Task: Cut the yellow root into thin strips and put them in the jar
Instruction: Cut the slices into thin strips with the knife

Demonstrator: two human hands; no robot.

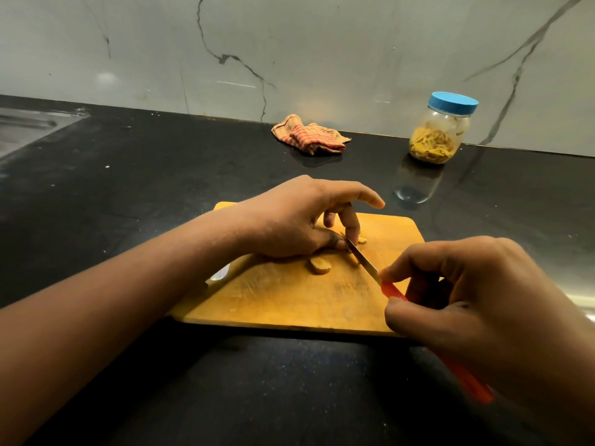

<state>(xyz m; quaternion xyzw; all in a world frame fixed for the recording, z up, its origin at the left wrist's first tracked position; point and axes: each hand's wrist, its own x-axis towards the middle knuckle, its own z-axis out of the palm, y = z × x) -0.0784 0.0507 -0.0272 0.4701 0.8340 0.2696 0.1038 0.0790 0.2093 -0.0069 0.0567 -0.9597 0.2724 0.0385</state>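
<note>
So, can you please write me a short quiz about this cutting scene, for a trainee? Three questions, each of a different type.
1. True or false: the blue lid sits on the jar.
2. What does the right hand grip? A. the jar B. the knife C. a spoon
3. Fill in: the left hand holds the yellow root down on the ___.

Key: 1 true; 2 B; 3 cutting board.
</note>
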